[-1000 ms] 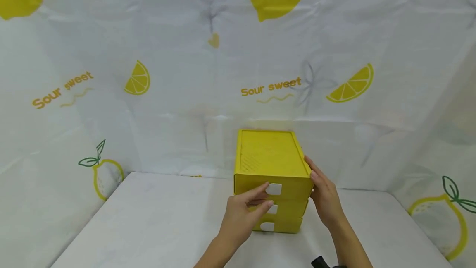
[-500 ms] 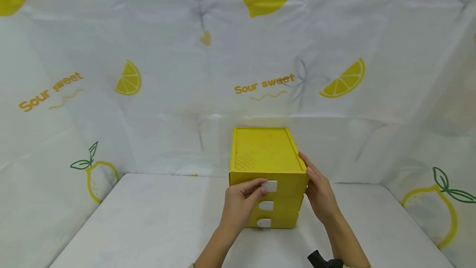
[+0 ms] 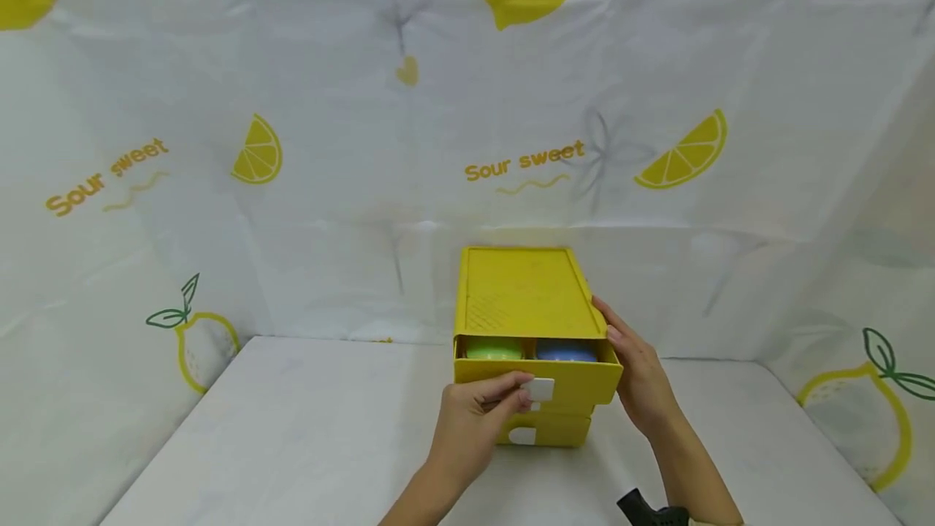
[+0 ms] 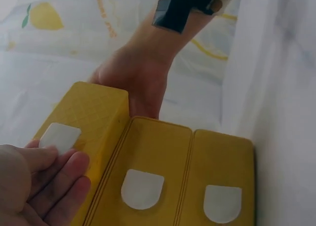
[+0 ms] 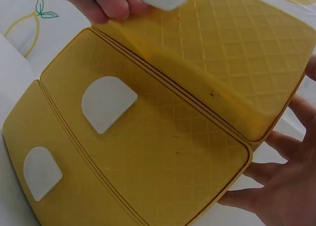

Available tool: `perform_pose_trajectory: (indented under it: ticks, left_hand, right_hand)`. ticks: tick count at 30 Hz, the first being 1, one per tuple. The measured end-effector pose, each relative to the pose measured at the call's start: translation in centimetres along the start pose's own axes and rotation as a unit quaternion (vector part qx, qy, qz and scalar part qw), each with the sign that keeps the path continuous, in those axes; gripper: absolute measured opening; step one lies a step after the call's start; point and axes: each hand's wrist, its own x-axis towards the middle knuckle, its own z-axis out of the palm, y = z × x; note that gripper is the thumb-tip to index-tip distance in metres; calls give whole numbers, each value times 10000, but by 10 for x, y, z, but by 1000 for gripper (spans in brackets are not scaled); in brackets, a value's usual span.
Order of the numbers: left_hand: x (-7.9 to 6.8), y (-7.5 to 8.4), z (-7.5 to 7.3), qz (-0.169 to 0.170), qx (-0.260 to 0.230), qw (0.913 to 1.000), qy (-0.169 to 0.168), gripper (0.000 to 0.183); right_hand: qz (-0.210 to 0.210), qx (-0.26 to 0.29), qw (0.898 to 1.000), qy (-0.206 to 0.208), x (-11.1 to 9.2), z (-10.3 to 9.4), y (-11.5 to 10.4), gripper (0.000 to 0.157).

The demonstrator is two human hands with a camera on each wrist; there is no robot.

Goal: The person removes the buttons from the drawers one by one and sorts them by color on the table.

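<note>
the head view looks forward and down from behind and above the left hand (image 3: 467,424) and right hand (image 3: 644,384), farthest back, taking in the yellow three-drawer box (image 3: 522,291) ahead of them and the lemon-print backdrop (image 3: 343,254) beyond. the left wrist view sits close by the left hand, rolled sideways, facing past the drawer fronts (image 4: 159,149) toward the right hand. the right wrist view, also close and tilted, has the right hand at its edge and the left hand's fingers (image 5: 112,3) across from it. both wrist views share the drawer fronts, partly behind the left hand in the head view.
</note>
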Motion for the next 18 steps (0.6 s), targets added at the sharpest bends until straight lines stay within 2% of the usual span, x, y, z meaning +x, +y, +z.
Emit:
perform_pose_trajectory:
  ticks: [4, 10, 18]
  left_hand:
    - [-12, 6, 0, 64, -28, 9999, -157, 22]
    - [-28, 15, 0, -41, -94, 9997, -218, 22]
    - [-46, 22, -1, 70, -381, 9987, -325, 24]
  right_hand:
    - [118, -114, 9998, 128, 0, 1, 0, 54]
    - [150, 64, 9998, 134, -1, 0, -2, 54]
    - [-183, 234, 9996, 40, 0, 0, 1, 53]
